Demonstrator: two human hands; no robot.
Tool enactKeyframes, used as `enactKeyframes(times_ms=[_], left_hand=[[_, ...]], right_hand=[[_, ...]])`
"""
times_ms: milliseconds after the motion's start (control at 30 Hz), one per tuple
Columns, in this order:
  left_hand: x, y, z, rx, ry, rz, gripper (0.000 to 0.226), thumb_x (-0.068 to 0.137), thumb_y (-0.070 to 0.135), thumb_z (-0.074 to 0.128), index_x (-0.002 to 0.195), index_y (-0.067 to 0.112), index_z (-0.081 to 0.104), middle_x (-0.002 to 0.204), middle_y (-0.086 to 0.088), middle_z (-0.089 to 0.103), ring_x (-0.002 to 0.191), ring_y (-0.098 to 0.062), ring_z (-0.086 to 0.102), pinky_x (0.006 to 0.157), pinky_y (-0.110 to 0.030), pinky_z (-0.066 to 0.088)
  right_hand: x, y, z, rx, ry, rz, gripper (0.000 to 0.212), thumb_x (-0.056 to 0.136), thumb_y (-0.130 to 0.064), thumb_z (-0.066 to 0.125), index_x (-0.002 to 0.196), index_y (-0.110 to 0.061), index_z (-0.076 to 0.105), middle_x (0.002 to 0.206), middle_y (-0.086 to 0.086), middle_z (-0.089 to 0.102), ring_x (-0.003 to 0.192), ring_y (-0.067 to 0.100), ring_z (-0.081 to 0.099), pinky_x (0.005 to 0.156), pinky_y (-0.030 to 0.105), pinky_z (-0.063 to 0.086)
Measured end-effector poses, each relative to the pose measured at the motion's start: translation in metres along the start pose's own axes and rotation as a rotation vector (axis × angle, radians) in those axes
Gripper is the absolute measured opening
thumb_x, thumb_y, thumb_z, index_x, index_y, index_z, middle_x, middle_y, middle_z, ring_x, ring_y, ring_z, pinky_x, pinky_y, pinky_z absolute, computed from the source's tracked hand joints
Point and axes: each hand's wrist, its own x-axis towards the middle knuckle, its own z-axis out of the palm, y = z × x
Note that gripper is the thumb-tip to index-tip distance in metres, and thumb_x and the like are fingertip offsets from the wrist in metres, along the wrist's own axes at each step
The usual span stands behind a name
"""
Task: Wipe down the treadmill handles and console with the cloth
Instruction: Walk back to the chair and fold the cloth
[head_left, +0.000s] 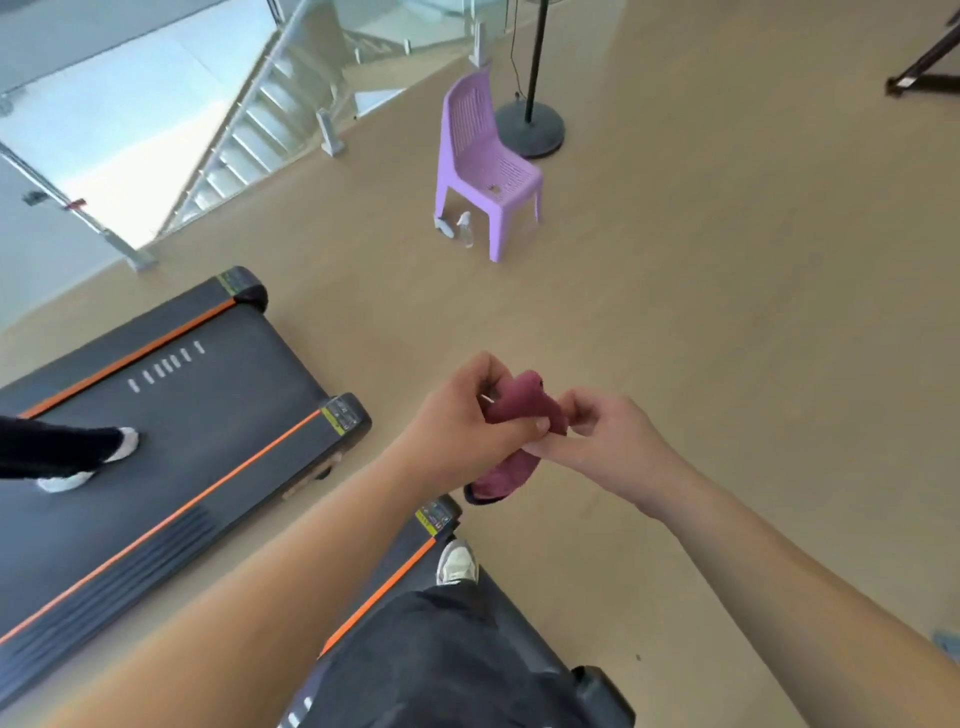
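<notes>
A dark red cloth (524, 408) is bunched between both hands in front of me, over the tan floor. My left hand (462, 415) grips its upper part with curled fingers, and a fold hangs down below the wrist. My right hand (608, 441) pinches the cloth's right end. Under me lies the rear of a black treadmill deck (415, 551) with an orange stripe; my leg and white shoe stand on it. No handles or console are in view.
A second treadmill (208, 415) lies to the left with another person's leg and white shoes on it. A purple plastic chair (483, 161) stands ahead, a spray bottle (464, 228) at its foot. Behind it is a black stand base (532, 127). A glass-railed stairwell (234, 130) opens at far left.
</notes>
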Motion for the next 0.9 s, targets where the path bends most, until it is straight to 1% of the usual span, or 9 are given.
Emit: enactKeyframes(times_ms=[100,167,233,333,433,533,633,733,900], left_hand=[[0.058,0.021,-0.001,-0.035,0.011,-0.014,0.042,0.071,0.020,0.091,0.096,0.018,0.057,0.083,0.000,0.064,0.069,-0.012,0.055,0.066,-0.036,0.052],[0.096,0.033,0.002,-0.148,-0.024,-0.078,0.050,0.068,0.014,0.094,0.104,0.021,0.059,0.096,-0.001,0.069,0.074,-0.013,0.061,0.067,-0.041,0.058],[0.136,0.041,0.012,-0.217,-0.100,-0.181,0.068,0.069,0.011,0.094,0.124,0.026,0.057,0.113,-0.002,0.071,0.085,-0.013,0.072,0.068,-0.036,0.060],[0.205,0.046,0.040,-0.284,-0.190,-0.288,0.094,0.074,0.014,0.092,0.150,0.024,0.038,0.112,0.000,0.077,0.090,-0.016,0.072,0.073,-0.031,0.046],[0.286,0.042,0.083,-0.328,-0.202,-0.243,0.079,0.080,0.015,0.087,0.146,0.024,0.045,0.103,0.002,0.079,0.079,-0.011,0.066,0.073,-0.032,0.038],[0.373,0.028,0.138,-0.363,-0.134,-0.134,0.068,0.082,0.005,0.082,0.140,0.024,0.052,0.101,0.004,0.078,0.088,-0.013,0.072,0.072,-0.027,0.046],[0.461,0.030,0.177,-0.436,-0.034,-0.032,0.068,0.079,-0.004,0.081,0.137,0.022,0.057,0.109,-0.002,0.076,0.100,-0.023,0.073,0.087,-0.039,0.060],[0.512,0.050,0.194,-0.423,0.019,0.004,0.069,0.071,-0.001,0.086,0.131,0.024,0.064,0.106,-0.002,0.072,0.093,-0.023,0.067,0.094,-0.048,0.059],[0.627,0.082,0.176,-0.468,0.075,-0.111,0.087,0.065,0.001,0.092,0.141,0.021,0.055,0.122,-0.006,0.065,0.085,-0.019,0.070,0.073,-0.032,0.058]], right_hand=[[0.048,-0.002,-0.039,0.055,0.027,0.028,0.038,0.076,-0.026,0.089,0.071,-0.016,0.052,0.065,-0.005,0.044,0.065,0.013,0.041,0.063,0.031,0.030],[0.076,-0.004,-0.069,0.061,0.021,0.030,0.035,0.080,-0.023,0.086,0.074,-0.014,0.052,0.062,-0.010,0.045,0.061,0.010,0.044,0.059,0.026,0.034],[0.105,-0.003,-0.100,0.085,-0.013,0.025,0.027,0.085,-0.018,0.080,0.076,-0.012,0.055,0.058,-0.018,0.049,0.058,0.005,0.048,0.057,0.018,0.038],[0.156,0.010,-0.150,0.099,-0.010,-0.008,0.026,0.085,-0.013,0.078,0.074,-0.014,0.054,0.065,-0.009,0.049,0.063,0.010,0.046,0.062,0.027,0.036],[0.224,0.039,-0.205,0.142,-0.064,-0.050,0.024,0.076,-0.015,0.076,0.083,-0.014,0.053,0.078,-0.001,0.067,0.071,0.014,0.056,0.064,0.028,0.041],[0.305,0.093,-0.255,0.238,-0.080,-0.053,0.035,0.079,-0.011,0.079,0.106,-0.003,0.058,0.108,0.009,0.076,0.094,0.019,0.069,0.086,0.032,0.051],[0.387,0.131,-0.295,0.323,0.021,-0.060,0.023,0.086,-0.010,0.078,0.105,-0.005,0.064,0.101,0.011,0.075,0.092,0.023,0.066,0.089,0.042,0.050],[0.428,0.135,-0.316,0.315,0.092,0.006,0.009,0.092,-0.008,0.071,0.100,-0.008,0.066,0.098,0.015,0.076,0.088,0.022,0.068,0.085,0.046,0.053],[0.541,0.084,-0.380,0.399,0.104,-0.056,0.029,0.094,0.013,0.048,0.089,-0.013,0.061,0.079,-0.003,0.069,0.078,0.013,0.060,0.078,0.031,0.045]])
